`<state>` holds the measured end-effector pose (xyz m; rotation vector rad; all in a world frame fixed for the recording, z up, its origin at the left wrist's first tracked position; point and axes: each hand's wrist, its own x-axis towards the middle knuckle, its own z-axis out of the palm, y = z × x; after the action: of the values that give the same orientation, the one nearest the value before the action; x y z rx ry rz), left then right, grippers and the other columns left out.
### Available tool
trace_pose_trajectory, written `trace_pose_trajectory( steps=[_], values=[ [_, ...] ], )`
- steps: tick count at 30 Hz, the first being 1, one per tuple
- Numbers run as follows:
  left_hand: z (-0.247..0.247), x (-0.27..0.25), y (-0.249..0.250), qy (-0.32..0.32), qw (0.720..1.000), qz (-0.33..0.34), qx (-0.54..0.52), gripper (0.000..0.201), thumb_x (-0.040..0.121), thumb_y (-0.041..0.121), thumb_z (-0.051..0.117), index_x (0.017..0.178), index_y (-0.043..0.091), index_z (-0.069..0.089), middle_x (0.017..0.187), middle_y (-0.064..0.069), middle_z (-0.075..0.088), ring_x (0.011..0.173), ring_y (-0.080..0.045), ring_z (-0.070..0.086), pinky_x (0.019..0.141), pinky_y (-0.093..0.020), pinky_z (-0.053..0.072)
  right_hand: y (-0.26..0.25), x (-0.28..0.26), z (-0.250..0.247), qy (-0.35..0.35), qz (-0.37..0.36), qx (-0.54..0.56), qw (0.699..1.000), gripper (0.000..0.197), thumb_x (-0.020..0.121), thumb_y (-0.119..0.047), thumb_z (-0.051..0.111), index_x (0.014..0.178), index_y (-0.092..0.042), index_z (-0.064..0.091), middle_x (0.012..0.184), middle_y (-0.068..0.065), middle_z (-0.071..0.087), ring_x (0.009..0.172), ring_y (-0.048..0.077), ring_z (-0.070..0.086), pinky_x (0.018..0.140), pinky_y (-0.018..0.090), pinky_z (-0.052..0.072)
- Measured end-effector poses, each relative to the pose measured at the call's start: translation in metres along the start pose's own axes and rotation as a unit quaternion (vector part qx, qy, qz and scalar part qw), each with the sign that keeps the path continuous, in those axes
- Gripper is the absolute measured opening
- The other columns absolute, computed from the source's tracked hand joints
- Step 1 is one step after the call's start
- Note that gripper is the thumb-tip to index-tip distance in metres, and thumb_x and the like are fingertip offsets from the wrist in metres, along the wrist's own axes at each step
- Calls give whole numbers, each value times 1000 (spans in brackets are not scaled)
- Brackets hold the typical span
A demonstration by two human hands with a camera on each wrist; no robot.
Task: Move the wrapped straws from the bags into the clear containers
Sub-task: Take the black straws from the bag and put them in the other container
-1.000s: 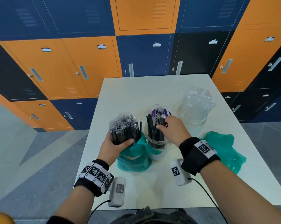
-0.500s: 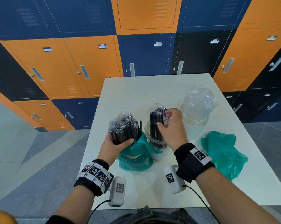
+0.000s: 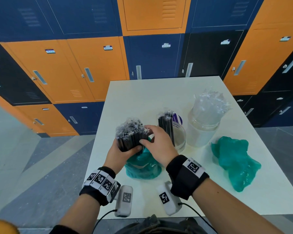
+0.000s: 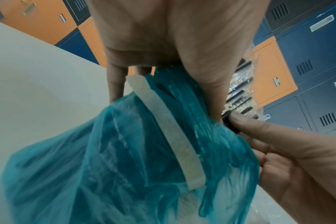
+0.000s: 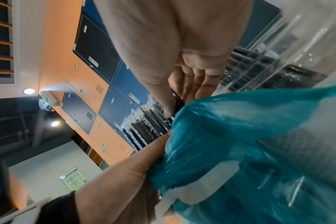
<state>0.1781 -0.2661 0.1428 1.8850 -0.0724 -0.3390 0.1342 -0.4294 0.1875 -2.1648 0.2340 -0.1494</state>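
Upright, long axis vertical, the bundle of black plastic-wrapped straws (image 3: 131,135) rises from the teal plastic bag (image 3: 143,166) at 6 o'clock on the white surface (image 3: 142,98), left hand (image 3: 120,155) curled round it. Right hand (image 3: 159,144) pinches its 3 o'clock edge; only the left wrist view shows the bag's pale tape strip (image 4: 167,125). More straws stand in the clear round container (image 3: 178,135).

Far half of table (image 3: 159,92): left bare, so free passage is offered behind the containers.
Left table edge: a narrow bare strip is left beside the held straw bundle (image 3: 131,135).
Centre: room is blocked by the teal bag (image 3: 143,168), the straw bundle above it and both hands, the left hand (image 3: 120,155) and the right hand (image 3: 156,143), set close together.
Middle container (image 3: 179,137): its opening is partly taken up by upright black straws (image 3: 166,123).
Right container (image 3: 204,127): its mouth is filled with crumpled clear wrappers.
Right front: an empty teal bag (image 3: 235,161) is spread there; bare table is left around it.
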Motion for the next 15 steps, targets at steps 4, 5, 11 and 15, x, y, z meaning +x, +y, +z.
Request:
trace_pose_trajectory(
  steps=[4,5,11,15],
  values=[
    [0,0,1,8,1000,-3,11,81,53,55,88,122,25,57,110,9,70,103,-9,65,91,-34,54,2,0,1,20,-9,-3,1000,35,91,-21,64,124,-11,57,119,3,56,110,13,52,88,10,30],
    [0,0,1,11,1000,-4,14,77,58,50,89,122,25,57,110,8,70,102,-9,65,90,-33,54,3,0,1,29,-9,1,1000,34,91,-21,64,122,-10,57,117,3,57,106,12,52,85,9,29],
    [2,-2,4,24,1000,-1,18,69,65,38,88,124,23,56,110,10,68,101,-6,64,83,-23,50,3,-8,-3,68,2,73,995,28,89,-12,62,117,-19,57,88,-9,58,69,-5,53,66,3,39],
    [3,-2,7,24,1000,-1,17,65,67,35,88,122,22,55,107,12,67,98,-2,63,76,-17,47,7,-5,1,60,1,17,998,9,94,-25,58,95,-16,58,90,5,62,74,8,55,67,14,39]
  ],
)
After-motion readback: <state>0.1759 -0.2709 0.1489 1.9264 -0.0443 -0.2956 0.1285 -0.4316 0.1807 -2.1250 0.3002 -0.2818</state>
